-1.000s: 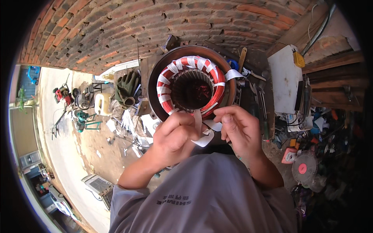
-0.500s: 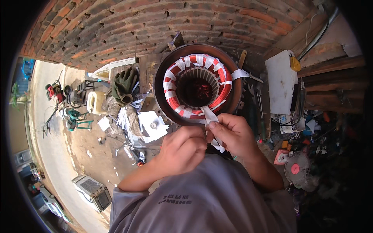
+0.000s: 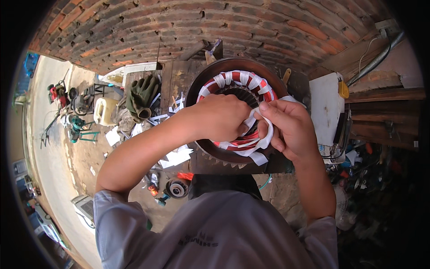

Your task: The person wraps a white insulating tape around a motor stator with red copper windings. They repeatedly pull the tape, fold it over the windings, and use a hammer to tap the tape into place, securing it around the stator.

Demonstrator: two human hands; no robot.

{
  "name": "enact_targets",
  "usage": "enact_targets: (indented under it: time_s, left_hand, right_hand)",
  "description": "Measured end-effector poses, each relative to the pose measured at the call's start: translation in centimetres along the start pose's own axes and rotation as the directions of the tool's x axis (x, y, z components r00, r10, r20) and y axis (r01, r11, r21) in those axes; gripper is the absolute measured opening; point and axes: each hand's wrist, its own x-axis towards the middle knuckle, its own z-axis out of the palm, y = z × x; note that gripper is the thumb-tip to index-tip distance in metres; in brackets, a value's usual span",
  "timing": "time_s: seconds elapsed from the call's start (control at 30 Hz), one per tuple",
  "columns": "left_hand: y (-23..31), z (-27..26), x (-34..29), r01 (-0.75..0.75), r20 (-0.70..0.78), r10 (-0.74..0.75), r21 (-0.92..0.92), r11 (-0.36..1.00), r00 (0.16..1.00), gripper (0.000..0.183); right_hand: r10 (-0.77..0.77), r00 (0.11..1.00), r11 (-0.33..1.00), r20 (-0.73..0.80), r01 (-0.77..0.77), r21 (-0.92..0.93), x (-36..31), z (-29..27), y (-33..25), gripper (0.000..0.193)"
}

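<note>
A round motor stator (image 3: 192, 89) with a dark rusty metal housing stands on the bench in front of me. Inside it runs a ring of red wire windings (image 3: 268, 92), wrapped at intervals with white cloth tape. My left hand (image 3: 226, 117) is closed over the ring's opening, its fingertips on a strip of white cloth tape (image 3: 268, 138). My right hand (image 3: 290, 127) pinches that strip between thumb and fingers at the ring's right side. A loose tape end hangs over the near rim. The left hand covers much of the bore and the ring's near left part.
Dark green work gloves (image 3: 142, 96) and cut white paper pieces (image 3: 177, 157) lie left of the stator. A white board (image 3: 326, 110) stands at the right. Beyond the bench are a cream jerrycan (image 3: 105, 111) and a brick wall (image 3: 201, 27).
Both hands have moved up from the stator's near edge. My left hand now reaches over the ring's opening; my right is at its right side. The view has shifted slightly.
</note>
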Motion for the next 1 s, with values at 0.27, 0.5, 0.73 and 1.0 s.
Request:
enact_targets:
  time_s: [0.27,0.5,0.73,1.0]
  left_hand:
    - [-0.5,0.6,2.0,0.038,0.11,-0.056,0.158,0.987,0.992,0.026]
    - [1.2,1.0,1.4,0.074,0.11,-0.107,0.267,0.961,0.988,0.018]
    - [1.8,2.7,-3.5,-0.019,-0.37,0.049,0.084,0.996,0.928,0.01]
    - [2.8,8.5,-5.3,-0.166,-0.738,0.128,0.022,0.986,0.663,0.021]
  right_hand:
    - [0.052,0.999,0.998,-0.014,-0.053,-0.042,0.1,0.1,-0.1,0.029]
    - [0.109,0.993,0.98,0.039,-0.101,-0.169,-0.9,0.5,0.0,0.03]
    - [-0.219,0.97,0.925,0.107,0.241,-0.295,-6.0,1.3,2.1,0.023]
    - [-0.275,0.96,0.926,0.045,0.277,-0.258,-10.4,1.4,10.0,0.022]
